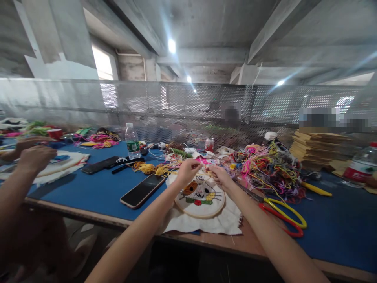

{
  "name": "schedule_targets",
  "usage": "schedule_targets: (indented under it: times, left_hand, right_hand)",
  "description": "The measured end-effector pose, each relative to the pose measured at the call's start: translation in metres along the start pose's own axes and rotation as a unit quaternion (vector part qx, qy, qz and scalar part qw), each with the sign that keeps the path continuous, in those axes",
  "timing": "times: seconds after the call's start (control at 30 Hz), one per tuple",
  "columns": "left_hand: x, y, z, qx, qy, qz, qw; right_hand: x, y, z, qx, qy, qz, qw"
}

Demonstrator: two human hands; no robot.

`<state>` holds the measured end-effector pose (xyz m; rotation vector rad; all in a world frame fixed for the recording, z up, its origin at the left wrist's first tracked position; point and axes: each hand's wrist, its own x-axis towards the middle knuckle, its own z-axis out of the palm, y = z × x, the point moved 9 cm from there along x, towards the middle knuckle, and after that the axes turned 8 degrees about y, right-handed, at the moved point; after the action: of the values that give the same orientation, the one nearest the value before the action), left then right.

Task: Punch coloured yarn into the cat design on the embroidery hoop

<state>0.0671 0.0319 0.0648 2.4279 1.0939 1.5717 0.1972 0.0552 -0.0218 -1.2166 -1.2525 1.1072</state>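
The left hand [188, 171] and right hand [220, 175] are meeting over the far edge of the embroidery hoop [201, 217], each grip pinching narrowly, contents too small to tell. The hoop is lying on the bench [97, 188], scissors [262, 200] resting rightward.

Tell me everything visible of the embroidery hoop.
The embroidery hoop is round, pale and wood-like, lying nearly flat by the front edge of the table. It holds white cloth that spreads past its rim, stitched with a cat face: orange and yellow patches, dark whiskers, green band, red spot. The left hand and right hand partly hide its far side; contact is unclear.
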Motion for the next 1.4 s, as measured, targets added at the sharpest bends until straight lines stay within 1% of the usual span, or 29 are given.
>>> schedule_targets:
  times: [0.07, 0.17, 0.23, 0.27, 0.33, 0.4, 0.47, 0.5, 0.6, 0.67, 0.7, 0.77, 0.83, 0.9, 0.93, 1.0, 1.07, 1.13, 1.2, 1.23, 1.3, 1.37, 1.4]
  left_hand:
    - [-0.002, 0.005, 0.005, 0.028, -0.019, 0.039, 0.999]
    - [-0.009, 0.008, 0.021, 0.069, -0.089, 0.085, 0.99]
    - [-0.013, 0.004, 0.03, 0.099, -0.128, 0.085, 0.983]
    - [-0.013, 0.001, 0.031, 0.114, -0.132, 0.074, 0.982]
    - [-0.011, -0.006, 0.024, 0.14, -0.105, 0.034, 0.984]
    - [-0.008, -0.01, 0.013, 0.15, -0.059, -0.004, 0.987]
    - [-0.006, -0.008, 0.005, 0.132, -0.025, -0.015, 0.991]
    - [-0.006, -0.003, 0.004, 0.111, -0.02, -0.007, 0.994]
    - [-0.007, 0.013, 0.009, 0.047, -0.047, 0.049, 0.997]
    - [-0.009, 0.019, 0.016, 0.05, -0.082, 0.086, 0.992]
    - [-0.01, 0.019, 0.019, 0.066, -0.096, 0.095, 0.989]
    - [-0.009, 0.013, 0.019, 0.101, -0.098, 0.082, 0.987]
    - [-0.006, 0.007, 0.012, 0.113, -0.066, 0.049, 0.99]
    - [-0.005, 0.008, 0.007, 0.089, -0.043, 0.046, 0.994]
    - [-0.005, 0.011, 0.007, 0.069, -0.046, 0.06, 0.995]
    - [-0.007, 0.02, 0.011, 0.031, -0.077, 0.099, 0.992]
    - [-0.009, 0.023, 0.015, 0.024, -0.107, 0.117, 0.987]
    - [-0.007, 0.017, 0.014, 0.048, -0.102, 0.095, 0.989]
    - [-0.005, 0.01, 0.009, 0.059, -0.073, 0.063, 0.994]
    - [-0.004, 0.009, 0.008, 0.049, -0.066, 0.058, 0.995]
    - [-0.006, 0.013, 0.012, 0.014, -0.082, 0.081, 0.993]
    - [-0.009, 0.019, 0.018, -0.004, -0.111, 0.112, 0.987]
    - [-0.009, 0.019, 0.019, 0.003, -0.114, 0.117, 0.986]
  right_hand:
    - [0.001, 0.0, -0.003, -0.001, 0.016, 0.006, 1.0]
    - [0.001, -0.001, -0.008, -0.002, 0.035, 0.009, 0.999]
    - [0.001, -0.002, -0.009, -0.004, 0.041, 0.007, 0.999]
    - [0.0, -0.002, -0.009, -0.005, 0.042, 0.006, 0.999]
    - [-0.001, -0.003, -0.006, -0.009, 0.039, 0.003, 0.999]
    - [-0.002, -0.002, -0.002, -0.013, 0.033, 0.002, 0.999]
    - [-0.002, 0.0, 0.003, -0.017, 0.026, 0.003, 1.0]
    - [-0.002, 0.0, 0.004, -0.02, 0.023, 0.003, 1.0]
    - [-0.001, -0.001, 0.004, -0.022, 0.023, 0.002, 0.999]
    - [-0.001, -0.005, -0.001, -0.019, 0.035, -0.004, 0.999]
    - [-0.002, -0.007, -0.004, -0.015, 0.041, -0.011, 0.999]
    - [-0.003, -0.011, -0.004, -0.008, 0.031, -0.022, 0.999]
    - [-0.004, -0.011, 0.002, -0.014, 0.003, -0.015, 1.0]
    - [-0.004, -0.008, 0.007, -0.024, -0.012, -0.002, 1.0]
    - [-0.004, -0.008, 0.008, -0.025, -0.005, 0.0, 1.0]
    - [-0.003, -0.012, 0.003, -0.014, 0.027, -0.012, 0.999]
    - [-0.005, -0.019, -0.002, 0.007, 0.057, -0.036, 0.998]
    - [-0.006, -0.021, 0.0, 0.006, 0.048, -0.039, 0.998]
    - [-0.007, -0.015, 0.006, -0.019, 0.018, -0.017, 1.0]
    - [-0.008, -0.012, 0.008, -0.034, 0.007, -0.003, 0.999]
    - [-0.007, -0.009, 0.006, -0.046, 0.015, 0.006, 0.999]
    - [-0.007, -0.012, 0.001, -0.037, 0.042, -0.013, 0.998]
    - [-0.007, -0.015, -0.001, -0.032, 0.05, -0.024, 0.998]
